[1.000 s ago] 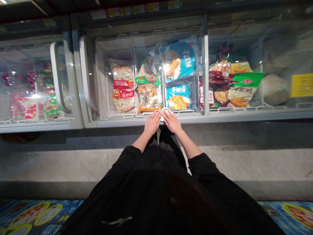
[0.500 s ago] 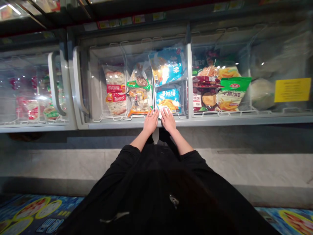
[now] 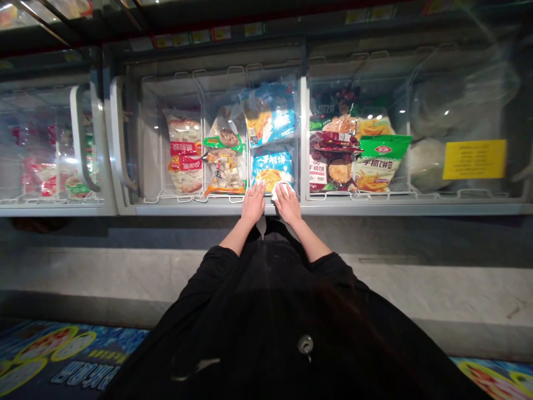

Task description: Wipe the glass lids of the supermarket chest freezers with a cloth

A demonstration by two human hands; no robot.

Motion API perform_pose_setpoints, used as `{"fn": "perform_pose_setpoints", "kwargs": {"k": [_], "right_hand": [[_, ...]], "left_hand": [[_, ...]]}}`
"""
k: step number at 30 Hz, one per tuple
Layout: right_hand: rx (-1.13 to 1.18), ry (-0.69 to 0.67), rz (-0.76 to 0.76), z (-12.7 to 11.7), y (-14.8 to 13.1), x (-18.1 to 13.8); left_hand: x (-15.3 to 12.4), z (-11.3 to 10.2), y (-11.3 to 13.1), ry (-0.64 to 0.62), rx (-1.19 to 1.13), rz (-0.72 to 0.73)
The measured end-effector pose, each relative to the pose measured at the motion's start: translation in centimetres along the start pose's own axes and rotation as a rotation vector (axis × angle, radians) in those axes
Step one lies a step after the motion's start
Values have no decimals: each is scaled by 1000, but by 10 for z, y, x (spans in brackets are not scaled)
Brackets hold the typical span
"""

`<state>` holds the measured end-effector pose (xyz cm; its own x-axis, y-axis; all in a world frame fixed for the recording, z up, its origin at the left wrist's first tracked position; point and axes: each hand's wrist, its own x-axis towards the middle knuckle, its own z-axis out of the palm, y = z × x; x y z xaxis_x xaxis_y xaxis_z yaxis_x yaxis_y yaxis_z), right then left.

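Observation:
My left hand (image 3: 253,203) lies flat, fingers together, on the front edge of the freezer's glass lid (image 3: 270,111). Right beside it, my right hand (image 3: 288,204) presses down on a small white cloth (image 3: 276,191), which peeks out under the fingertips. Both hands sit just in front of a blue frozen-food bag (image 3: 272,168) under the glass. An orange-edged bag (image 3: 222,173) lies left of it. My black sleeves fill the lower middle of the view.
The chest freezer's grey front rim (image 3: 375,209) runs across the view. Under the glass are a red-and-white bag (image 3: 184,161), a green bag (image 3: 381,162) and a yellow sign (image 3: 473,159). A curved lid handle (image 3: 117,139) stands at the left. A printed floor mat (image 3: 50,355) lies below.
The freezer has drifted left and down in the view as my head moved. Both hands stay together at the front edge, reaching slightly further onto the glass with the cloth.

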<state>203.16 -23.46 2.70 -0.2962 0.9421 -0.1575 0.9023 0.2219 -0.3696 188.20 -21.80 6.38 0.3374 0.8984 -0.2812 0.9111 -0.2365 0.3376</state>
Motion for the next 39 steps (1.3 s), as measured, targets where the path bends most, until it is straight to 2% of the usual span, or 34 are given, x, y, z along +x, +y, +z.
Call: {"fn": "perform_pose_setpoints", "kwargs": {"k": [3,5,8,11,15,18,20,22,25,29,33,39], "right_hand": [[1,-86,-141,2,0,-10],[-5,-131,-200,-3,15,-18],[-7,-137,-202,-14,41,-24],[0,-76,-87,-20,46,-14],[4,26,108,-15,18,12],[0,-19,50,-11,2,15],[-6,-68,-30,-11,5,4],[-10,-90,-45,-12,13,-10],[59,-61,55,-11,19,-16],[308,61,260,-4,5,7],[426,102,309,-5,-1,27],[702,240,414,-24,30,25]], "left_hand": [[1,3,8,-12,-1,21],[1,2,7,-12,5,30],[-1,0,1,-11,26,64],[-2,-2,-8,-16,46,99],[3,-4,-16,-11,54,115],[8,-8,-20,-8,56,152],[11,-14,-23,-9,56,181],[14,-20,-27,-11,55,206],[17,-28,-34,-20,57,239],[24,-29,-40,-36,72,290],[35,-17,-33,-54,89,355],[52,0,4,-89,85,491]]}}
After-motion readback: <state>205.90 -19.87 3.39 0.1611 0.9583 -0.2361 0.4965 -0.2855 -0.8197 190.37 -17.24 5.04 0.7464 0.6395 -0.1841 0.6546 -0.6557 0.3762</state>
